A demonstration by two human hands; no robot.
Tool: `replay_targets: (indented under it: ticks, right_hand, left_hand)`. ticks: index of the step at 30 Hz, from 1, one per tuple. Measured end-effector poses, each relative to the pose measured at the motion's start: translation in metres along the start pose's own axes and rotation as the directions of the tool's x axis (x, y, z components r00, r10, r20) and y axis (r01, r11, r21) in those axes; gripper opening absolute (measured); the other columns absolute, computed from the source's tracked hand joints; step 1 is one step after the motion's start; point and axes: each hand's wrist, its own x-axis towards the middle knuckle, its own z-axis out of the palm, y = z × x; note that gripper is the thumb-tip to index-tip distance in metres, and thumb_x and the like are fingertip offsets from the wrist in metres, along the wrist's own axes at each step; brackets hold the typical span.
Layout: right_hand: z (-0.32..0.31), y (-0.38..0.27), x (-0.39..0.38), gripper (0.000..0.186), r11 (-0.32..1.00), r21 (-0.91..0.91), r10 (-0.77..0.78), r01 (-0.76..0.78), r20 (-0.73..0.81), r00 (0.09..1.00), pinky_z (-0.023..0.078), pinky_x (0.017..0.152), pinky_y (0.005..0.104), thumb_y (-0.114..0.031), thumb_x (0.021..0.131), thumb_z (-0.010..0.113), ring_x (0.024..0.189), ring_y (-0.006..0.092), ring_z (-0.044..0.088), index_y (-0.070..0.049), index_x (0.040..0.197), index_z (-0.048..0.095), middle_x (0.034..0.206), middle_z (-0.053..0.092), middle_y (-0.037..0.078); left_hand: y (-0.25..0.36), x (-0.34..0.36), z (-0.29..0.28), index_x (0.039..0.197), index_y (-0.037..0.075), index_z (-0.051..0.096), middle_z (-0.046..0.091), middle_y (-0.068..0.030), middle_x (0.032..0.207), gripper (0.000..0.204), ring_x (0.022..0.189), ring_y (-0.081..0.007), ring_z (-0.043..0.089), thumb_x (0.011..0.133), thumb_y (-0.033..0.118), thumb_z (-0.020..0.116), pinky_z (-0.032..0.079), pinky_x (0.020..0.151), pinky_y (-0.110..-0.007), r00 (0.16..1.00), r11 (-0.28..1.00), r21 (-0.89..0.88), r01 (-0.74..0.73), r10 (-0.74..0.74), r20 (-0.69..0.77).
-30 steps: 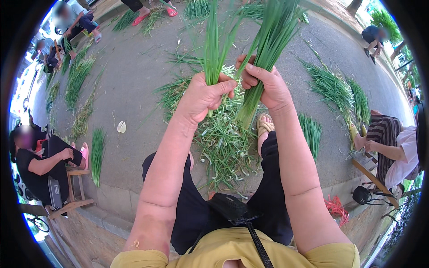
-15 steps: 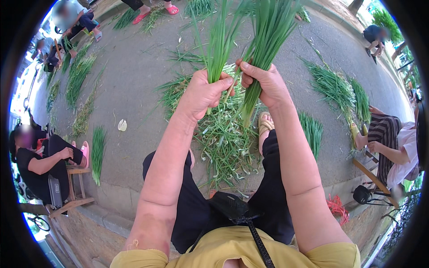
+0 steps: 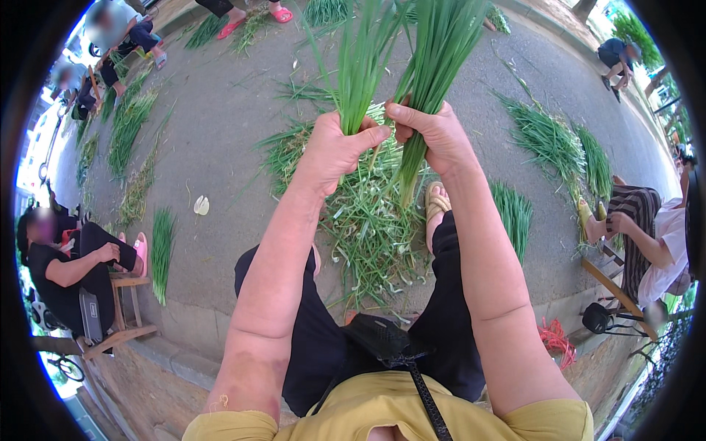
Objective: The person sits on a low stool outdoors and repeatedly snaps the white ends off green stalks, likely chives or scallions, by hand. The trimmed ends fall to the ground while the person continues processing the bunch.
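My left hand [image 3: 342,145] is closed round a smaller bunch of garlic chives [image 3: 361,70], its leaves pointing up and away from me. Right beside it, my right hand [image 3: 432,132] grips a thicker bunch of chives [image 3: 443,62], with the cut ends hanging below the fist. The thumbs of both hands point toward each other, a small gap between them. Below the hands, a loose heap of chive scraps and pale stems [image 3: 375,235] lies on the pavement between my feet.
Neat chive bunches lie left [image 3: 162,253] and right [image 3: 512,220] of me. A larger chive pile [image 3: 544,140] spreads at far right. Seated people [image 3: 70,257] are on both sides, some on wooden stools [image 3: 121,334]. Red twine [image 3: 557,344] lies by my right elbow.
Both hands stay nearly in place. The right hand and its bunch have shifted slightly left, and the thin stem that stuck out below between the hands no longer shows there clearly.
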Motion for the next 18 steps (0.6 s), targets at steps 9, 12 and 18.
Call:
replay_targets:
  ticks: [9, 12, 18]
  right_hand:
    - [0.0017, -0.0013, -0.0013, 0.021, 1.000, 0.027, 0.002, -0.003, 0.034, 0.999, 0.039, 0.051, 0.0248, -0.016, 0.071, 0.078, 0.054, 0.0108, 0.051, -0.004, 0.079, 0.063, 0.063, 0.056, 0.001]
    - [-0.0003, -0.0007, -0.0002, 0.024, 0.997, 0.070, 0.019, -0.020, 0.011, 1.000, 0.039, 0.051, 0.0243, -0.015, 0.074, 0.076, 0.056, 0.0104, 0.049, -0.001, 0.086, 0.062, 0.066, 0.054, 0.001]
    - [-0.0015, -0.0011, 0.0010, 0.020, 0.998, 0.055, -0.011, 0.013, -0.029, 1.000, 0.039, 0.051, 0.0251, -0.015, 0.071, 0.077, 0.054, 0.0112, 0.050, -0.004, 0.080, 0.063, 0.061, 0.055, 0.001]
  left_hand:
    - [-0.0012, -0.0017, -0.0067, 0.089, 0.006, 0.059, 0.052, 0.0036, 0.063, 0.011, 0.038, -0.0009, 0.035, 0.084, 0.013, 0.065, 0.023, 0.035, -0.018, 0.991, 0.967, -0.235, 0.101, -0.076, 0.113]
    - [-0.0013, -0.0021, -0.0064, 0.091, 0.006, 0.060, 0.053, 0.0033, 0.064, 0.012, 0.039, -0.0004, 0.035, 0.085, 0.015, 0.064, 0.023, 0.036, -0.018, 0.993, 0.971, -0.227, 0.080, -0.059, 0.099]
    - [0.0010, -0.0038, -0.0031, 0.087, 0.005, 0.063, 0.055, 0.0032, 0.067, 0.012, 0.042, -0.0004, 0.034, 0.082, 0.014, 0.068, 0.023, 0.036, -0.018, 0.999, 0.997, -0.078, 0.005, -0.001, 0.043]
